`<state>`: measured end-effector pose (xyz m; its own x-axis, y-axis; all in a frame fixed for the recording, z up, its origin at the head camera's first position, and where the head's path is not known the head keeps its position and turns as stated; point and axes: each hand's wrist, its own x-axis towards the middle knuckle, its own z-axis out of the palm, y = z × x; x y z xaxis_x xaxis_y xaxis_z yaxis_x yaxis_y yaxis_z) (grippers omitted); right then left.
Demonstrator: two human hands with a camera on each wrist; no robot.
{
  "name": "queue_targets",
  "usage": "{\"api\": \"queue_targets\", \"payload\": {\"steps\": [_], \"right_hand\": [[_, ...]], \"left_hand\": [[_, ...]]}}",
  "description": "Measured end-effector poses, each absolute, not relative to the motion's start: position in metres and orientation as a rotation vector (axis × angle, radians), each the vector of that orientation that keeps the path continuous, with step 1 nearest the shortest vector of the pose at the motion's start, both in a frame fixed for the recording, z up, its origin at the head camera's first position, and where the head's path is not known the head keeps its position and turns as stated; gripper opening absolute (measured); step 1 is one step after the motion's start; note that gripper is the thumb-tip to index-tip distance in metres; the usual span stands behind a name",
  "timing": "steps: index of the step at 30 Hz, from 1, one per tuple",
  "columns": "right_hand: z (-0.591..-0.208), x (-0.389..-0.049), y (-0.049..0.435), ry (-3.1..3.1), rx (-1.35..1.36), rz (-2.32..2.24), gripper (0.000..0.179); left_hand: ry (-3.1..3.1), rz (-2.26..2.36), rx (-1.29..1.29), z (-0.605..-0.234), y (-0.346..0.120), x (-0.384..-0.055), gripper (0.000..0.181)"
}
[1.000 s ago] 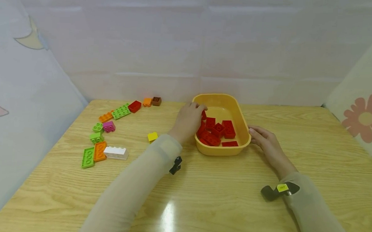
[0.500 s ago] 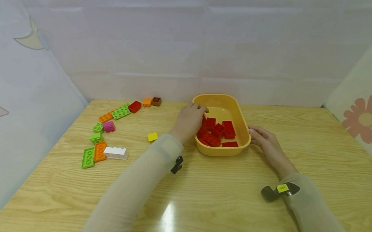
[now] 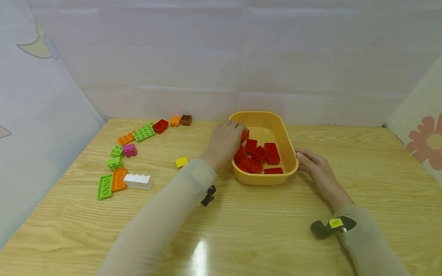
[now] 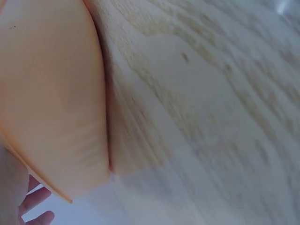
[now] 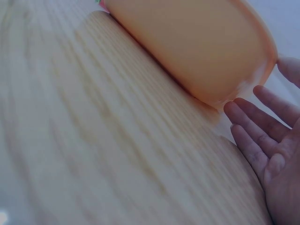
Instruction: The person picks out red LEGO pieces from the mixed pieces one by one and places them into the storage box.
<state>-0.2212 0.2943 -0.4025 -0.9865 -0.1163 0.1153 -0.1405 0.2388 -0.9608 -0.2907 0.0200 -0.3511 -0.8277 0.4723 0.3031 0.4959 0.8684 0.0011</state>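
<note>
A yellow-orange plastic box stands on the table with several red building bricks inside. My left hand reaches over its left rim, and a red brick shows tilted at the fingertips, partly hidden by the hand. In the left wrist view only a few fingers show past the box rim, with the brick out of sight. At the box's right side is my right hand. Its fingers are extended beside the wall, and the thumb touches the rim.
Left of the box lies a small yellow brick. Farther left, an arc of loose bricks includes a white brick, an orange plate, a magenta brick and a red brick. A pale cloth wall rises behind the table.
The red brick at my left fingertips has shifted and tilted, dipping and then rising, while the left hand moves only slightly. My right hand and the box stay in place.
</note>
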Motion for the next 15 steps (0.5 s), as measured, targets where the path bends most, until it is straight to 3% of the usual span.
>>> {"api": "queue_targets", "payload": {"steps": [9, 15], "right_hand": [[-0.402, -0.221, 0.294, -2.463, 0.243, 1.909, 0.058], [-0.401, -0.221, 0.295, -2.465, 0.242, 1.902, 0.057]], "left_hand": [[-2.641, 0.141, -0.866, -0.344, 0.018, -0.29, 0.023], [-2.633, 0.102, -0.806, -0.342, 0.01, -0.297, 0.026]]}}
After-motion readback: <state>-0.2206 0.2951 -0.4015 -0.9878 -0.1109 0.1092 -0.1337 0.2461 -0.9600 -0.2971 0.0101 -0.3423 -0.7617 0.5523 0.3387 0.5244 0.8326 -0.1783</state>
